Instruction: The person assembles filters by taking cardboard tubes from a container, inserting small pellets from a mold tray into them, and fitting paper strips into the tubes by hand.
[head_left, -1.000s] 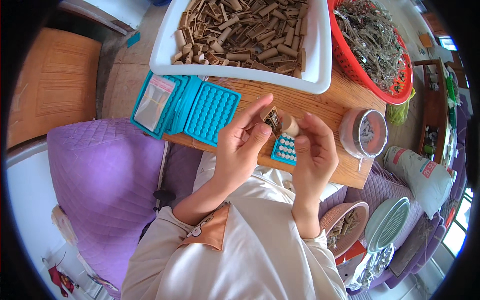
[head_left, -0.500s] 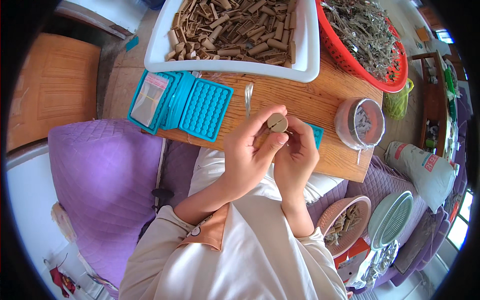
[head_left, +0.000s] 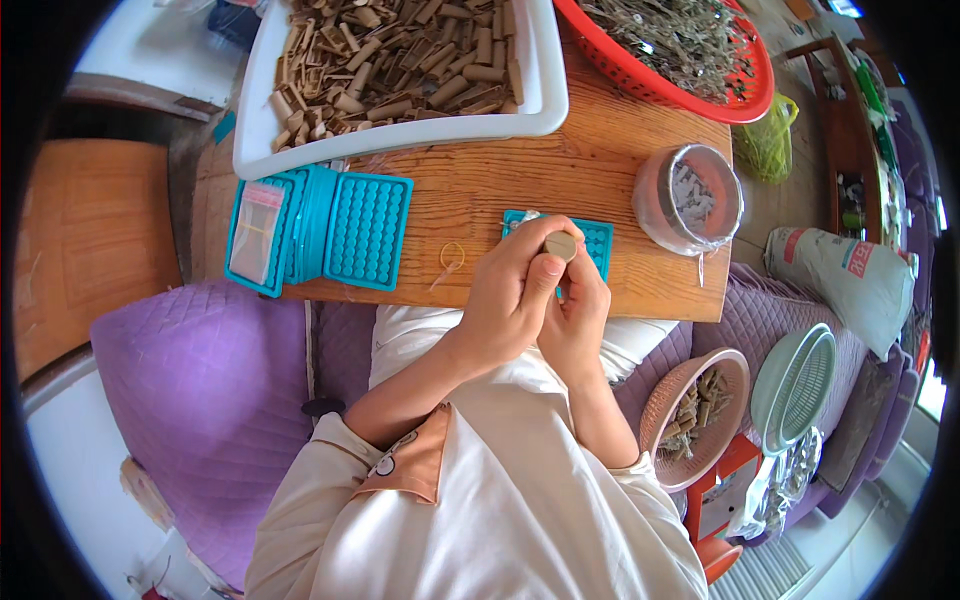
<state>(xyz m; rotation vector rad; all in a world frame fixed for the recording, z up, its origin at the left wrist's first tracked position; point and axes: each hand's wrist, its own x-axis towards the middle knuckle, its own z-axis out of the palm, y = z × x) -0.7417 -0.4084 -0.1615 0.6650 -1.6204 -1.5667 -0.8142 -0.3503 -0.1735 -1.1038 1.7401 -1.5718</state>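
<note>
As the left hand (head_left: 507, 300) grips a tan round-ended cylinder (head_left: 561, 246), the right hand (head_left: 580, 315) meets it.
Left fingers curl closed; right fingers bend, their hold hidden, near a teal tray (head_left: 598, 238).

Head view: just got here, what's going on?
A person's left hand holds a small tan round-ended piece; the right hand meets it, fingertips partly hidden. Beyond the hands, a teal rectangular tray sits on the brown wooden table. A white rectangular tub of tan pieces stands at the far side.
</note>
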